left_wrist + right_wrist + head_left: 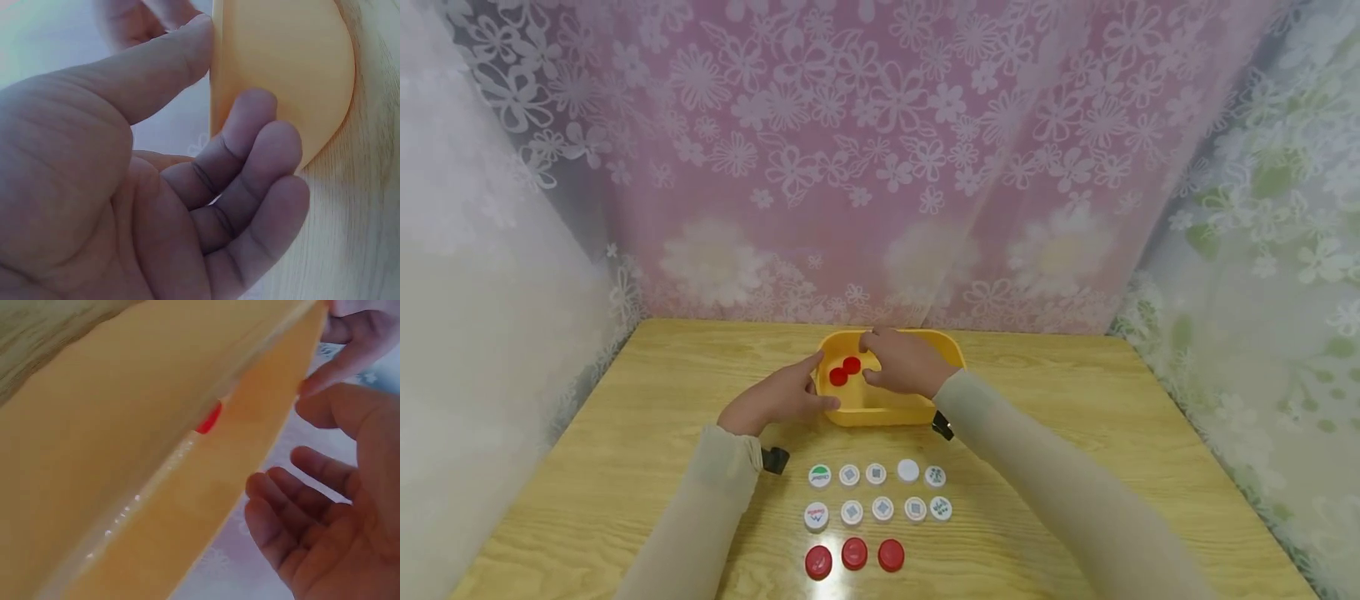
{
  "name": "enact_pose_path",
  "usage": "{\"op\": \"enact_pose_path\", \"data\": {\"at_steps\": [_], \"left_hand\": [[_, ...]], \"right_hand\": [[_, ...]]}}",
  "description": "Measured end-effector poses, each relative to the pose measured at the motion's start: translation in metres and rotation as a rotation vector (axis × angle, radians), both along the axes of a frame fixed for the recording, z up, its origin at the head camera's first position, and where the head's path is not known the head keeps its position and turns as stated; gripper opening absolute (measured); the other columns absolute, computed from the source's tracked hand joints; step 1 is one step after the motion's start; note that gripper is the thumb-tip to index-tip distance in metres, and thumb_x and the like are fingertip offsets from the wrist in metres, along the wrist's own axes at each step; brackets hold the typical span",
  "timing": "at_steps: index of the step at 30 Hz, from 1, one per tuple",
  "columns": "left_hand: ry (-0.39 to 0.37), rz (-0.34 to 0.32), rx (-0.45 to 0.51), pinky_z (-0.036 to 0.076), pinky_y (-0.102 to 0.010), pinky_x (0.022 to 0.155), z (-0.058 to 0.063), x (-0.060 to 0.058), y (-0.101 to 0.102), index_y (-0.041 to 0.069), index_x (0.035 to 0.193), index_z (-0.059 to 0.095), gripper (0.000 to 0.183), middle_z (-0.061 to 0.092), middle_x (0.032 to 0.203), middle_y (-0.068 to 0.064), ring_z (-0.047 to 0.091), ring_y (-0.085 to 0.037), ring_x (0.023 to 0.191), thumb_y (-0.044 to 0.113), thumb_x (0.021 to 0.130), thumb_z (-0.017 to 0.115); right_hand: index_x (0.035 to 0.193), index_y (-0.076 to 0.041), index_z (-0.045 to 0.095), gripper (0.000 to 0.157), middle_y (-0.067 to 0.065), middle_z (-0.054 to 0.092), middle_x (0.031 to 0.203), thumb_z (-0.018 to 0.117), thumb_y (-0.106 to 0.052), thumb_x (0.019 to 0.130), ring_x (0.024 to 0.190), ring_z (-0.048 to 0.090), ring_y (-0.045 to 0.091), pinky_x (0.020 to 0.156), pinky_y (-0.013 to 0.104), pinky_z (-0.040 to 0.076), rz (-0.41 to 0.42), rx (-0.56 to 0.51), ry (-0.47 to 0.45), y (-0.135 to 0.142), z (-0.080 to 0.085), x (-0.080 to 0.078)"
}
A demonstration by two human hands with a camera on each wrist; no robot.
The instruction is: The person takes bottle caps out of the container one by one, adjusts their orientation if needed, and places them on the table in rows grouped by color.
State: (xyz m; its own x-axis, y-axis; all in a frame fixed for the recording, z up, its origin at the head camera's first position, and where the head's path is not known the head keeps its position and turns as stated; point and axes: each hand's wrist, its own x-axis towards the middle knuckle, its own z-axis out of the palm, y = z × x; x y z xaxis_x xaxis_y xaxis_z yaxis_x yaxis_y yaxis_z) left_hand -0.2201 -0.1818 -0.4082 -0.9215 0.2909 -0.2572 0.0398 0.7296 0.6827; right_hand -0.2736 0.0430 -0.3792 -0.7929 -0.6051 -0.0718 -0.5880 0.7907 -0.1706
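Note:
A yellow plastic basin [887, 417] stands toward the back of the table, with two red bottle caps [852, 365] lying close together at its left end. My left hand [782, 395] grips that end: in the left wrist view the thumb [187, 53] is at the rim and bent fingers [275, 147] lie against the outer wall. Over the inside of the basin is my right hand [904, 363], its fingers loosely bent and apart, with nothing seen between them. From the right wrist, part of a red cap [210, 417] shows beyond the near rim.
In front of the basin lie two rows of white bottle caps [882, 508], some with printed tops. Nearer the table's front edge is a row of three red bottle caps [854, 553]. Flowered curtains [865, 167] hang behind and along both sides of the wooden table [1045, 400].

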Motion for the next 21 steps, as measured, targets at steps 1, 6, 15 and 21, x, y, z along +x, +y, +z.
{"op": "enact_pose_path", "data": {"at_steps": [1, 6, 15, 21], "left_hand": [[0.003, 0.001, 0.002, 0.046, -0.032, 0.066, 0.0, 0.0, 0.0, 0.012, 0.167, 0.015, 0.101, 0.059, 0.084, -0.008, 0.053, -0.021, 0.071, 0.041, 0.093, 0.078], [0.026, -0.014, 0.039, 0.045, -0.032, 0.064, -0.002, 0.0, -0.003, 0.011, 0.167, 0.014, 0.1, 0.058, 0.078, -0.007, 0.051, -0.02, 0.066, 0.038, 0.095, 0.076], [0.028, -0.018, 0.05, 0.049, -0.035, 0.073, -0.005, 0.002, -0.001, 0.01, 0.167, 0.013, 0.099, 0.065, 0.098, -0.008, 0.057, -0.019, 0.079, 0.037, 0.095, 0.076], [0.007, -0.018, 0.073, 0.049, -0.035, 0.071, -0.004, 0.0, 0.001, 0.01, 0.167, 0.012, 0.1, 0.066, 0.089, -0.012, 0.06, -0.022, 0.073, 0.034, 0.095, 0.077]], "right_hand": [[0.14, -0.01, 0.059, 0.049, 0.01, 0.061, 0.137, 0.071, -0.032, 0.098, 0.11, 0.066, 0.024, 0.098, 0.039, 0.055, 0.023, 0.032, -0.006, -0.003, -0.002, -0.004], [0.152, -0.013, 0.052, 0.058, 0.007, 0.054, 0.152, 0.072, -0.026, 0.099, 0.136, 0.055, 0.027, 0.114, 0.041, 0.043, 0.183, 0.157, 0.01, -0.014, -0.012, -0.018], [0.147, -0.02, 0.06, 0.046, 0.001, 0.064, 0.141, 0.068, -0.017, 0.102, 0.124, 0.064, 0.022, 0.109, 0.036, 0.047, 0.371, 0.277, 0.136, -0.031, -0.024, -0.017], [0.132, -0.018, 0.071, 0.03, 0.0, 0.071, 0.128, 0.067, -0.021, 0.102, 0.112, 0.068, 0.018, 0.103, 0.031, 0.051, 0.386, 0.288, 0.16, -0.034, -0.039, -0.01]]}}
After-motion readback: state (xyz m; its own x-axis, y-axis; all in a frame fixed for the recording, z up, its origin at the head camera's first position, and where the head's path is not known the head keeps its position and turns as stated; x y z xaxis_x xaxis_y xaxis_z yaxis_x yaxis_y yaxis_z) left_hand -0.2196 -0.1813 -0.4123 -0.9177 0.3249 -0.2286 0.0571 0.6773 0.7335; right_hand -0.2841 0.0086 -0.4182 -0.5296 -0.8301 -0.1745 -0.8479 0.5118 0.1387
